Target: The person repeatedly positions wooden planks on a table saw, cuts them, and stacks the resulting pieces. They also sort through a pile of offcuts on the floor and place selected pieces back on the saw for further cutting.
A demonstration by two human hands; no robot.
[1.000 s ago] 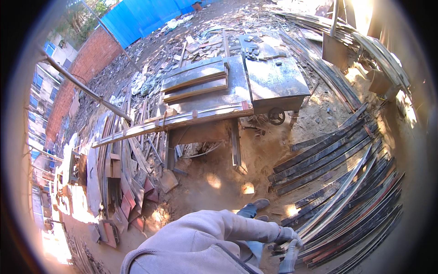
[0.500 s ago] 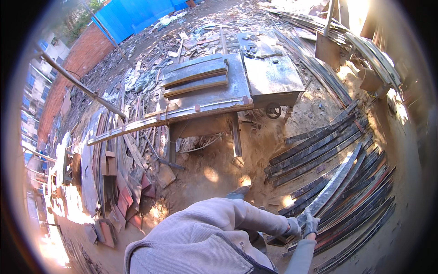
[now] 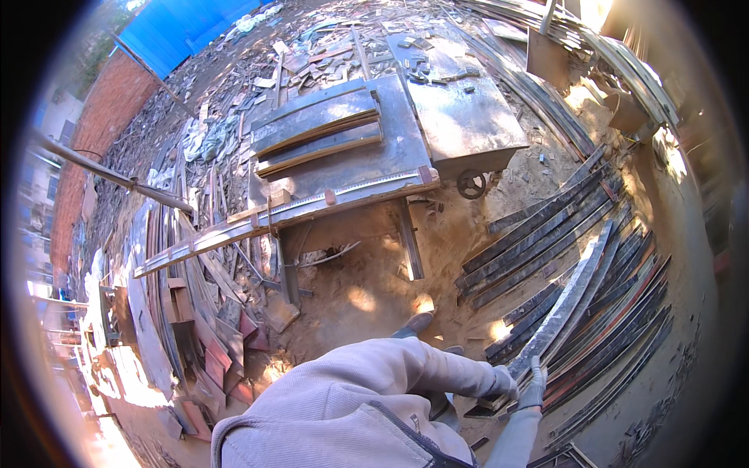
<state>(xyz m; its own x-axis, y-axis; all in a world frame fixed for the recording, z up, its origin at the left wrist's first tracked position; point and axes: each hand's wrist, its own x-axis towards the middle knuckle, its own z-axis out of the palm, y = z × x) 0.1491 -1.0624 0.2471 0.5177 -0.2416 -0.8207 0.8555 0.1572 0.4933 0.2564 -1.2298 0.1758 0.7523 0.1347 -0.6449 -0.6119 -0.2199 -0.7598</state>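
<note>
My left hand (image 3: 504, 383), in a grey glove, is closed at the near end of a long plank (image 3: 563, 316). On the plank's right side my right hand (image 3: 534, 382), also gloved, has its fingers wrapped round the edge near the same end. The plank is narrow, dark and dusted pale, and slants away to the upper right. A second strip lies close along its right side; whether it is held too I cannot tell. Beneath and around them several dark planks (image 3: 616, 343) lie in a loose stack. My fingertips are partly hidden.
Ahead stands a metal-topped saw table (image 3: 312, 186) with stacked boards (image 3: 316, 125) and a long fence rail (image 3: 289, 218) along its front. A handwheel (image 3: 471, 184) juts from the adjoining table (image 3: 460, 109). Scrap wood (image 3: 226, 343) leans at left; offcuts litter the ground behind.
The view has shifted slightly, so the saw table appears lower and further left. Both hands stay on the plank near its end, the right hand a little lower along it.
</note>
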